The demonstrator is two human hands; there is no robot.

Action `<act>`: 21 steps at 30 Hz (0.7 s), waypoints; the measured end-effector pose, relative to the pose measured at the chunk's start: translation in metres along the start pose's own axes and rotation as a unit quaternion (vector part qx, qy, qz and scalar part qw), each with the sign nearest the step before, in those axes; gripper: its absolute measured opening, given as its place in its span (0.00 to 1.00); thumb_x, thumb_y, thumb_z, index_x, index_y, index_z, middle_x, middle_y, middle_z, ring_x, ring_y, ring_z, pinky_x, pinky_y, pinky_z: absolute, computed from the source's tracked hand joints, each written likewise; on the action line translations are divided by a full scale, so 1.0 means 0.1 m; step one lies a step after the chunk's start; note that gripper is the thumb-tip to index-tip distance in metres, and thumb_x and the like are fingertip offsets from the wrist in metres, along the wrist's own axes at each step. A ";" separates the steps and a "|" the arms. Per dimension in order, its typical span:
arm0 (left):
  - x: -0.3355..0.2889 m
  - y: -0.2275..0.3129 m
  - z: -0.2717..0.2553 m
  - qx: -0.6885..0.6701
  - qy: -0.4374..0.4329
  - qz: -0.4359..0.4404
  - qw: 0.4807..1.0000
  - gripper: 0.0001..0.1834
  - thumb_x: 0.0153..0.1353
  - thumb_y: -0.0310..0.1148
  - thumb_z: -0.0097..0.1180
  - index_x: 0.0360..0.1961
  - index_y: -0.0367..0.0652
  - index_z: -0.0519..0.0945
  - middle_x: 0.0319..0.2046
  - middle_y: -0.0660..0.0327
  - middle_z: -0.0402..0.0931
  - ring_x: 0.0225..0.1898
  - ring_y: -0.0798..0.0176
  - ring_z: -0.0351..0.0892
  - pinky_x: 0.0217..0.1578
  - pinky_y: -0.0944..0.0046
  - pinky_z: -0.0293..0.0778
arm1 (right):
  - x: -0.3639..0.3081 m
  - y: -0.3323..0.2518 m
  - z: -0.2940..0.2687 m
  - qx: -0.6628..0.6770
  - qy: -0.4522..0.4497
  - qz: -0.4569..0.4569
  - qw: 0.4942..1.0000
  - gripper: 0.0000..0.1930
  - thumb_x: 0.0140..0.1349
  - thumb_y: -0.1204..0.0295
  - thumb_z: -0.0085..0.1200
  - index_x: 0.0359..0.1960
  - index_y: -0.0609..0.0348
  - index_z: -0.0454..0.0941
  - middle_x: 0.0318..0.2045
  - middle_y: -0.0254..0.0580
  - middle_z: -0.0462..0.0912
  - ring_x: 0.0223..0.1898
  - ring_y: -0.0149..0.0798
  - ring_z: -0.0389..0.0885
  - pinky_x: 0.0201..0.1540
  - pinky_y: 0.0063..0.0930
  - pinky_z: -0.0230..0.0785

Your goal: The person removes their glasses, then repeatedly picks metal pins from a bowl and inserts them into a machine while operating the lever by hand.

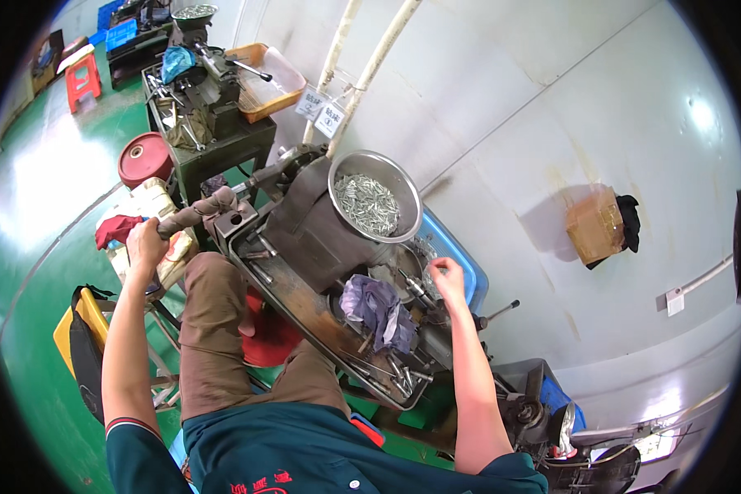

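My left hand (146, 244) grips the cloth-wrapped end of a long machine lever (199, 212) that sticks out to the left of a dark bench machine (313, 230). My right hand (447, 277) is up at the machine's working head, its fingers pinched together at a small metal part beside the chuck (412, 284). A steel bowl (376, 196) full of small silvery metal pieces sits on top of the machine, just above my right hand. A crumpled purple rag (379, 309) lies in the machine's tray between my arms.
Loose tools lie in the oily tray (387, 375). A blue bin (453, 247) stands behind the machine by the grey wall. Another machine on a green stand (210, 140) with an orange tray (267, 78) sits farther back. A red disc (144, 158) and a red stool (82, 78) are on the green floor.
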State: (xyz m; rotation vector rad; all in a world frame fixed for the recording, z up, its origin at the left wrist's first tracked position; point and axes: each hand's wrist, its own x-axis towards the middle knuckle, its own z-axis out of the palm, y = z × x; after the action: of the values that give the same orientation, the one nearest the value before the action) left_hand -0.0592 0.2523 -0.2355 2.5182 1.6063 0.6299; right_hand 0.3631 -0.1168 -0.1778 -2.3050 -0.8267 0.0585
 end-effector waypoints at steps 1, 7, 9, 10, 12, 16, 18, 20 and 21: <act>-0.01 0.03 -0.02 -0.004 -0.004 -0.005 1.000 0.12 0.37 0.35 0.57 0.21 0.39 0.74 0.20 0.48 0.72 0.27 0.48 0.73 0.29 0.55 0.69 | 0.02 -0.10 0.11 0.035 -0.026 0.000 0.999 0.09 0.43 0.72 0.51 0.26 0.63 0.76 0.27 0.45 0.79 0.32 0.39 0.77 0.38 0.26 0.66; -0.28 0.24 -0.10 -0.038 0.004 -0.041 0.998 0.10 0.37 0.31 0.53 0.26 0.41 0.75 0.22 0.49 0.73 0.28 0.49 0.74 0.30 0.56 0.69 | 0.08 -0.13 0.47 0.131 -0.100 0.057 0.985 0.09 0.43 0.73 0.51 0.26 0.64 0.76 0.22 0.38 0.77 0.24 0.29 0.73 0.30 0.21 0.63; -0.34 0.28 -0.07 -0.035 -0.004 -0.043 0.998 0.11 0.37 0.31 0.54 0.26 0.41 0.75 0.21 0.49 0.73 0.27 0.48 0.74 0.29 0.55 0.69 | 0.08 -0.14 0.48 0.106 -0.131 0.082 0.982 0.09 0.44 0.73 0.51 0.26 0.66 0.75 0.22 0.36 0.76 0.24 0.27 0.71 0.28 0.18 0.62; -0.37 0.30 -0.08 -0.035 -0.005 -0.043 0.998 0.11 0.37 0.31 0.54 0.26 0.41 0.75 0.21 0.49 0.73 0.27 0.48 0.74 0.29 0.55 0.69 | 0.08 -0.15 0.48 0.106 -0.132 0.084 0.982 0.09 0.44 0.73 0.51 0.26 0.66 0.75 0.22 0.36 0.76 0.24 0.27 0.71 0.28 0.18 0.62; -0.42 0.32 -0.09 -0.037 -0.007 -0.055 0.998 0.10 0.37 0.30 0.54 0.26 0.41 0.75 0.21 0.49 0.73 0.26 0.48 0.74 0.28 0.54 0.69 | 0.08 -0.19 0.47 0.119 -0.140 0.043 0.982 0.08 0.44 0.73 0.51 0.25 0.65 0.75 0.22 0.35 0.76 0.22 0.26 0.70 0.26 0.18 0.61; -0.49 0.35 -0.07 -0.049 0.005 -0.049 0.998 0.11 0.36 0.30 0.53 0.27 0.41 0.74 0.20 0.49 0.73 0.26 0.47 0.74 0.28 0.54 0.69 | 0.11 -0.27 0.49 0.116 -0.146 0.007 0.982 0.08 0.43 0.73 0.51 0.25 0.65 0.75 0.21 0.35 0.76 0.23 0.26 0.70 0.26 0.18 0.61; -0.62 0.41 -0.04 -0.058 0.005 -0.048 0.997 0.10 0.37 0.30 0.52 0.26 0.41 0.73 0.20 0.49 0.73 0.26 0.46 0.74 0.27 0.54 0.69 | 0.12 -0.29 0.52 0.111 -0.163 0.004 0.980 0.07 0.43 0.74 0.52 0.24 0.65 0.75 0.20 0.36 0.76 0.23 0.26 0.71 0.27 0.19 0.61; -0.72 0.54 -0.09 -0.060 -0.008 -0.054 0.997 0.10 0.37 0.31 0.52 0.25 0.41 0.72 0.21 0.50 0.73 0.26 0.47 0.73 0.27 0.54 0.69 | 0.13 -0.26 0.53 0.119 -0.161 0.011 0.980 0.07 0.43 0.75 0.52 0.24 0.65 0.75 0.20 0.36 0.76 0.23 0.26 0.71 0.27 0.19 0.61; -0.75 0.56 -0.08 -0.065 -0.006 -0.050 0.997 0.10 0.37 0.31 0.53 0.25 0.42 0.72 0.21 0.50 0.73 0.26 0.47 0.73 0.27 0.54 0.69 | 0.13 -0.25 0.54 0.128 -0.158 0.018 0.979 0.06 0.43 0.75 0.52 0.23 0.66 0.75 0.21 0.36 0.76 0.23 0.27 0.71 0.28 0.19 0.62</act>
State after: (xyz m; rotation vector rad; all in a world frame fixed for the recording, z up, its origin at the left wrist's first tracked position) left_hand -0.0420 0.1598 -0.2337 2.3303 1.6184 0.6841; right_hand 0.3459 -0.0633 -0.2011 -2.0934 -0.8756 0.5282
